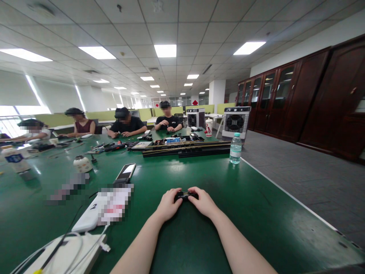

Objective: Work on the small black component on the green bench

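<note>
Between my hands is a small, dark, oblong object (186, 195) with a lighter patch in its middle; I cannot make out its kind. My left hand (169, 203) grips its left end, fingers curled over the far side and thumb at the near side. On the right end, my right hand (203, 202) has the same kind of grip. Both forearms rest at or just above the green table (188, 243). The fingers cover both ends of the object.
At my left lie a phone (125, 173), a white power bank (92, 213) and a white box (68, 255) with cables. A water bottle (235, 149) stands near the right edge. Black rails (205, 150) and tools lie farther off. Several people sit beyond.
</note>
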{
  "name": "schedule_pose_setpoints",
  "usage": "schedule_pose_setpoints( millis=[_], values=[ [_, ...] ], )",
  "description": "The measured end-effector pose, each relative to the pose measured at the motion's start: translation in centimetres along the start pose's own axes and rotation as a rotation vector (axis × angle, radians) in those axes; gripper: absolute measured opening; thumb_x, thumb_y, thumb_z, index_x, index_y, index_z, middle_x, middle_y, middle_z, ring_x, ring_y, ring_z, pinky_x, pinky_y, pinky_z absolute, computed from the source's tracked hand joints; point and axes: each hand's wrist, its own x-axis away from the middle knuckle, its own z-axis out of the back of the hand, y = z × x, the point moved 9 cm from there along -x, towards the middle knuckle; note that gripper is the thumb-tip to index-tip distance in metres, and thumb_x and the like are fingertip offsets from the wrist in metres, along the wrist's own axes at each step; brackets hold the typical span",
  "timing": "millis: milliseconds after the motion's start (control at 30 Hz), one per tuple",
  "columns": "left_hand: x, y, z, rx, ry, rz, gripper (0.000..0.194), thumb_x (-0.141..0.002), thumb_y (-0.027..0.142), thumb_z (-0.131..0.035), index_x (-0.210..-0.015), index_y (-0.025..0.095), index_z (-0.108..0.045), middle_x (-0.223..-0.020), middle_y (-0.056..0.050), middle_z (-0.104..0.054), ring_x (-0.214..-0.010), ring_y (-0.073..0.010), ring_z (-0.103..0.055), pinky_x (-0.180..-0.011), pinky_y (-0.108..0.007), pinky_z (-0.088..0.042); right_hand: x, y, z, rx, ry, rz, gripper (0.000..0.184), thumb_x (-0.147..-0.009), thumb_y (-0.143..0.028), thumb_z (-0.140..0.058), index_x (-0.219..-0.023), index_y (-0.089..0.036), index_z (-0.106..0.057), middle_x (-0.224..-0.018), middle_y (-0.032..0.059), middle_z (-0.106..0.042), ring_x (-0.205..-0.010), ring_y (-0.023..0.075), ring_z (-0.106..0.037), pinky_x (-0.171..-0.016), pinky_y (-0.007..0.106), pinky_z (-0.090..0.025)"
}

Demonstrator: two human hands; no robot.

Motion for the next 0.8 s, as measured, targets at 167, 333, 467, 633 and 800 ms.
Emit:
schedule_pose_setpoints(
  millis=[167,333,467,633,800],
  values=[
    [0.09,0.23,0.12,0.005,0.005,-0.008,0.039,-0.077,0.021,-0.055,-0.116,0.019,-0.054,-0.113,-0.007,-0.060,-0.104,-0.0220,-0.054,-0.094,-0.036,-0.041,0.08,-0.08,0.06,0.006,-0.005,-0.005,0.031,-0.073,-0.026,-0.058,-0.103,-0.020,-0.062,-0.101,0.0059,-0.066,-0.098,0.0206,-0.059,-0.090,0.034,-0.043],
    [0.06,0.17,0.05,-0.001,0.001,-0.011,0.038,-0.077,0.020,-0.055,-0.115,0.020,-0.055,-0.113,-0.007,-0.060,-0.104,-0.0218,-0.054,-0.094,-0.036,-0.040,0.00,0.15,-0.04,0.001,-0.008,-0.006,0.031,-0.072,-0.025,-0.059,-0.103,-0.020,-0.062,-0.101,0.0056,-0.066,-0.099,0.0210,-0.059,-0.091,0.035,-0.043],
    [0.00,0.13,0.05,-0.007,0.006,-0.012,0.038,-0.077,0.019,-0.056,-0.115,0.019,-0.055,-0.113,-0.007,-0.060,-0.104,-0.0216,-0.054,-0.094,-0.035,-0.040,0.03,0.02,-0.08,0.015,-0.016,-0.007,0.032,-0.072,-0.025,-0.058,-0.103,-0.020,-0.062,-0.102,0.0060,-0.066,-0.100,0.0213,-0.058,-0.091,0.035,-0.042],
    [0.04,0.31,-0.09,0.004,-0.007,-0.033,0.042,-0.074,0.021,-0.059,-0.116,0.018,-0.054,-0.112,-0.008,-0.060,-0.103,-0.0219,-0.054,-0.093,-0.035,-0.041,0.15,-0.48,-0.06,0.047,-0.027,0.012,0.034,-0.071,-0.027,-0.060,-0.104,-0.020,-0.063,-0.104,0.0061,-0.066,-0.102,0.0227,-0.056,-0.092,0.036,-0.041],
    [0.11,0.59,-0.08,-0.007,-0.019,-0.046,0.041,-0.073,0.023,-0.061,-0.113,0.019,-0.056,-0.110,-0.007,-0.061,-0.101,-0.0222,-0.055,-0.092,-0.035,-0.041,0.18,-0.58,-0.26,0.078,-0.042,0.031,0.029,-0.068,-0.027,-0.062,-0.096,-0.022,-0.067,-0.100,0.0047,-0.067,-0.100,0.0232,-0.056,-0.090,0.036,-0.041]
  ],
)
